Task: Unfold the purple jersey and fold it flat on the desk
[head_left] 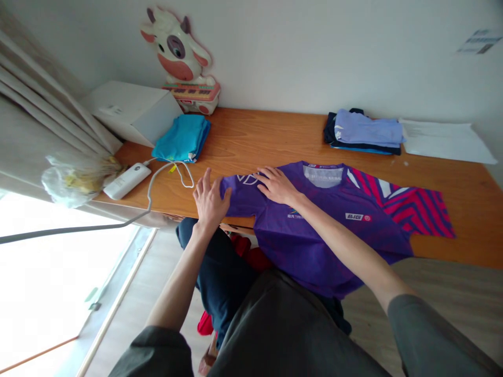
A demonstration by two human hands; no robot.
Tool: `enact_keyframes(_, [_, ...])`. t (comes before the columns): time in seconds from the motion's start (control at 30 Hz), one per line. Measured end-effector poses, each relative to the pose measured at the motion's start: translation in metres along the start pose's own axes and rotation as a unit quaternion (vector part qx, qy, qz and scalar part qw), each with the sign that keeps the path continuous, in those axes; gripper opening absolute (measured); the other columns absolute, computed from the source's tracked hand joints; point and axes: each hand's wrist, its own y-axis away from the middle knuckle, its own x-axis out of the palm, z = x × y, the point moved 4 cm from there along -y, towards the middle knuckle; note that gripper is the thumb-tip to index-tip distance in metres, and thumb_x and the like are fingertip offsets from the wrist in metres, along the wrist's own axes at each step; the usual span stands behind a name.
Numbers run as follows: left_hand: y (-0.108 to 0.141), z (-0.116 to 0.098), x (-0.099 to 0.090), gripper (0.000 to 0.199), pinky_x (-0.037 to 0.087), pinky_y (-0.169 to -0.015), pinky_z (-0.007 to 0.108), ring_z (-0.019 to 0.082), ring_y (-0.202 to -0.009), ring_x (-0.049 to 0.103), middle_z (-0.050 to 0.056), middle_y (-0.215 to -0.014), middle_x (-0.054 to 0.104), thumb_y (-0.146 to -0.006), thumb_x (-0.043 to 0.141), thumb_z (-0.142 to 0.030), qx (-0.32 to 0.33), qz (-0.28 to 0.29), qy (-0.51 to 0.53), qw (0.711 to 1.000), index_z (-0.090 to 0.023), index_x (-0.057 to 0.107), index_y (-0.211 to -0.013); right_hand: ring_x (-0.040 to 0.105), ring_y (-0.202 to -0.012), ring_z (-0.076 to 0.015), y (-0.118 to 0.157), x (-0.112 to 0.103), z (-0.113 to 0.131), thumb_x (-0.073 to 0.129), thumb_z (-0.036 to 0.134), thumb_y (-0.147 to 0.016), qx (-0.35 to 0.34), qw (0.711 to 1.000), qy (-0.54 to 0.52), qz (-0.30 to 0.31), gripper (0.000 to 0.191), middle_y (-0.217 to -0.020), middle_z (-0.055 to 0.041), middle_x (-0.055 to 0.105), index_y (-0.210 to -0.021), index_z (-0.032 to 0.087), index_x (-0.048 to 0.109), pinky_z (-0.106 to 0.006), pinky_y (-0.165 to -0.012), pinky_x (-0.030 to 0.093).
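A purple sports jersey (pixel 334 220) with pink and white striped right sleeve lies spread face up on the wooden table (pixel 267 136), its lower part hanging over the front edge. My left hand (pixel 210 201) lies flat at the end of the jersey's left sleeve, fingers apart, touching the cloth and the table. Palm down, my right hand (pixel 277 184) presses on the jersey's left shoulder beside the collar. Neither hand grips the cloth.
A folded turquoise garment (pixel 183 139) lies at the back left beside a white box (pixel 131 110) and a cow-shaped toy keyboard (pixel 184 63). A stack of folded blue clothes (pixel 363 132) and white paper (pixel 444 140) sit at the back right. A white device with cable (pixel 128 180) lies left.
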Motion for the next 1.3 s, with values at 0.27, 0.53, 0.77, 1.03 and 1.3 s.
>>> enact_keyframes(0.27, [-0.029,-0.057,0.061,0.072,0.001,-0.141,0.071,0.041,-0.176,0.012,0.012,-0.185,0.033,-0.114,0.037,-0.055,0.116,0.151,-0.038,0.981,-0.019,0.039,-0.177,0.03,-0.172,-0.0372,-0.024,0.013,-0.014,0.053,0.038,-0.112,0.044,0.998,-0.006,0.034,0.061,-0.182,-0.0128,0.04,-0.171,0.021,0.05,-0.072,-0.138,0.019])
enact_keyframes(0.53, [-0.034,-0.023,0.061,0.098,-0.005,-0.129,0.09,0.053,-0.174,0.002,0.01,-0.189,0.018,-0.102,0.048,-0.084,0.074,0.163,-0.069,0.981,-0.029,0.028,-0.181,0.023,-0.174,-0.0361,0.04,-0.032,-0.006,0.046,0.036,-0.114,0.046,0.999,0.015,-0.019,0.062,-0.185,-0.0111,0.032,-0.175,0.022,0.043,-0.07,-0.14,0.016])
enact_keyframes(0.77, [-0.036,-0.024,0.047,0.091,-0.01,-0.134,0.082,0.049,-0.175,0.001,0.009,-0.189,0.019,-0.102,0.056,-0.077,0.097,0.123,-0.059,0.986,-0.026,0.041,-0.176,0.021,-0.175,-0.0364,0.197,-0.117,-0.072,0.036,0.053,-0.115,0.263,0.954,0.131,-0.05,0.07,-0.188,-0.0057,0.026,-0.18,0.029,0.034,-0.067,-0.141,0.02])
enact_keyframes(1.03, [-0.034,-0.036,0.071,0.086,-0.009,-0.134,0.082,0.046,-0.174,0.015,0.009,-0.185,0.034,-0.105,0.053,-0.073,0.132,0.147,-0.014,0.98,-0.032,0.035,-0.179,0.028,-0.173,-0.0313,0.379,-0.171,-0.176,0.026,0.06,-0.111,0.47,0.868,0.13,-0.092,0.082,-0.185,-0.0157,0.032,-0.179,0.016,0.035,-0.055,-0.142,0.026])
enact_keyframes(1.3, [-0.055,-0.038,0.073,0.09,-0.005,-0.135,0.081,0.047,-0.175,0.012,0.01,-0.185,0.033,-0.103,0.057,-0.072,0.149,0.151,-0.003,0.977,-0.028,0.035,-0.179,0.016,-0.174,-0.045,0.412,-0.185,-0.183,0.028,0.071,-0.108,0.535,0.826,0.175,-0.005,0.089,-0.188,-0.0159,0.022,-0.18,0.019,0.033,-0.078,-0.137,0.014])
